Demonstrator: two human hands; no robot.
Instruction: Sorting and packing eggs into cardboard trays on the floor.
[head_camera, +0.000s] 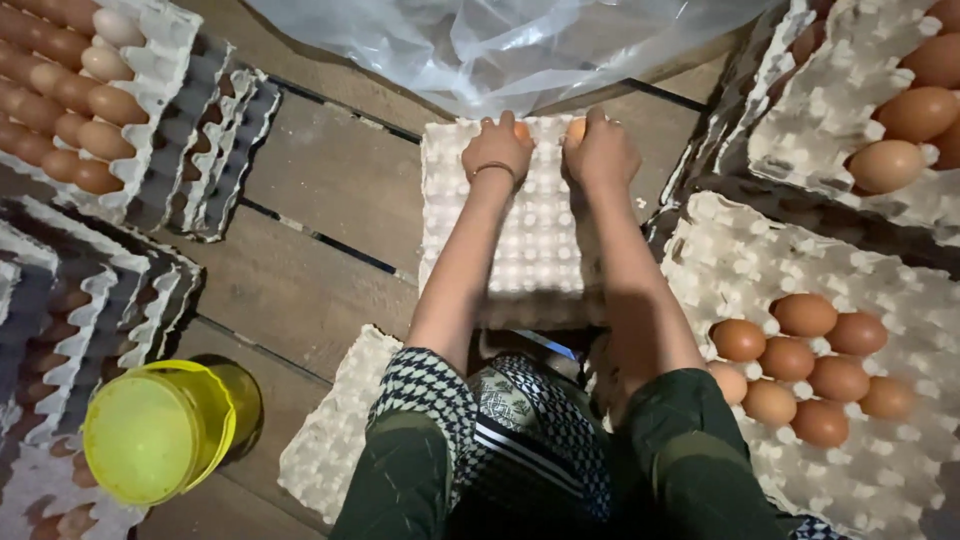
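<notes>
A grey pulp egg tray (520, 245) lies on the wooden floor straight ahead of me. Both arms reach out to its far edge. My left hand (497, 148), with a thin bracelet on the wrist, is closed over a brown egg (522, 130) set in the far row. My right hand (600, 152) holds a second brown egg (576, 129) right beside it. The rest of this tray's cups show no eggs. My knees and patterned clothing fill the bottom of the view.
A tray with several brown eggs (800, 365) lies at right, more egg trays (880, 110) behind it. Stacked trays of eggs (70, 100) stand at left. A yellow bucket (155, 430) sits at lower left. Clear plastic sheeting (500, 45) hangs ahead. Another pulp tray (330, 440) lies by my knee.
</notes>
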